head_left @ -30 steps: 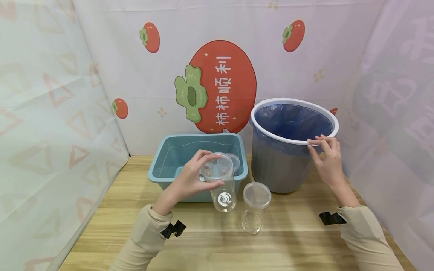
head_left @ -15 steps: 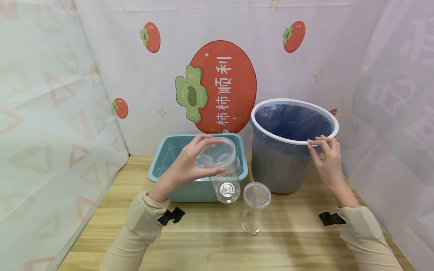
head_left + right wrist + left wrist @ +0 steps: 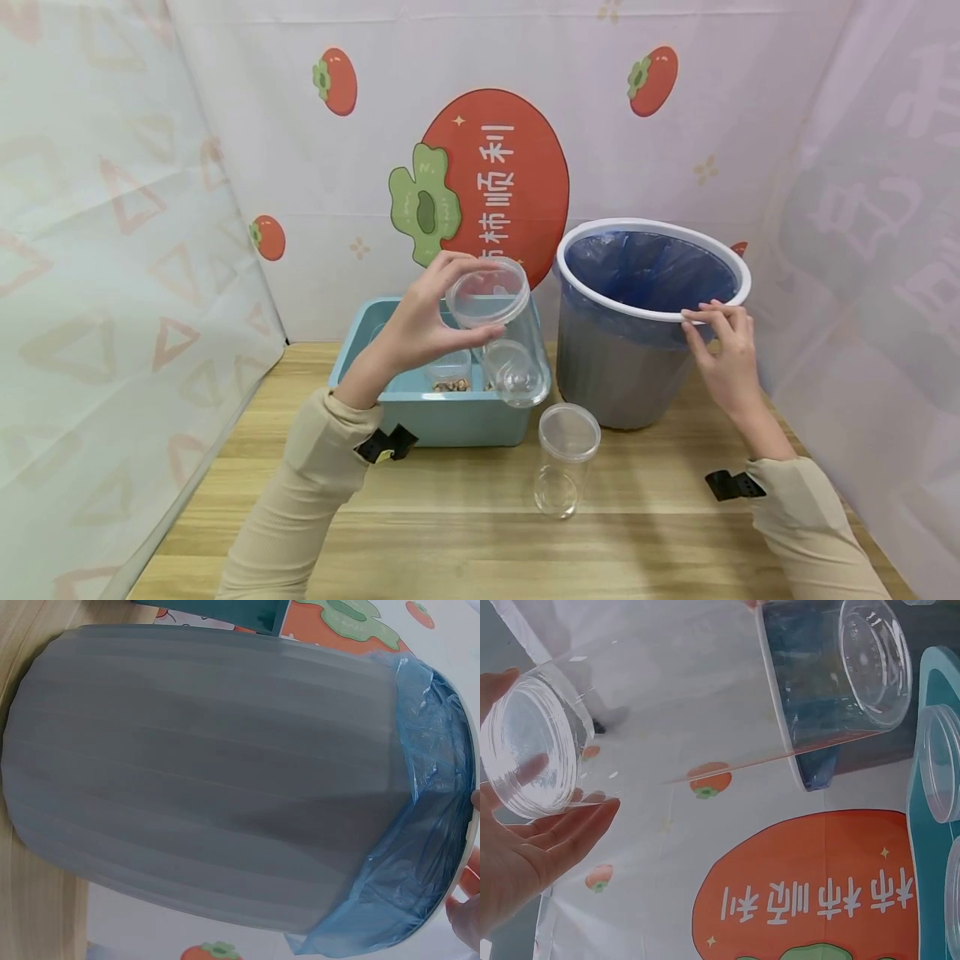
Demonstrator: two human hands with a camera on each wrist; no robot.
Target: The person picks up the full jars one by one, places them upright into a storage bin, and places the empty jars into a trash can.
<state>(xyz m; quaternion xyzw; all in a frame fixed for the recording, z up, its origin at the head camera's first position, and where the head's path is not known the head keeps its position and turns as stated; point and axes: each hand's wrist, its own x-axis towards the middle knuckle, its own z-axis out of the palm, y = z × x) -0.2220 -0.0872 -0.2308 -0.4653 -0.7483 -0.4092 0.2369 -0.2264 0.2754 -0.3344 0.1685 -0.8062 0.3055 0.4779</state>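
My left hand (image 3: 420, 321) grips the lidded end of a tall clear plastic jar (image 3: 513, 333). That jar is tilted, its base toward the lower right, above the front right of the blue-green basin (image 3: 450, 423). In the left wrist view, the jar (image 3: 697, 697) looks see-through, with nothing visible inside. My right hand (image 3: 726, 354) pinches the white rim of a grey trash can (image 3: 615, 379) lined with a blue bag. A second clear lidded jar (image 3: 566, 467) stands upright on the table. Inside the basin, a small clear container (image 3: 450, 373) holds brown bits.
The wooden table (image 3: 450, 533) carries basin and trash can side by side at the back. Behind them hangs a printed cloth (image 3: 637, 158), with white cloth (image 3: 97, 292) along the sides. Round clear lids (image 3: 941, 761) show at the basin's edge in the left wrist view.
My left hand has raised the jar up and away from me, tilting it further, which uncovers the small container in the basin. The right hand stays on the trash can's rim.
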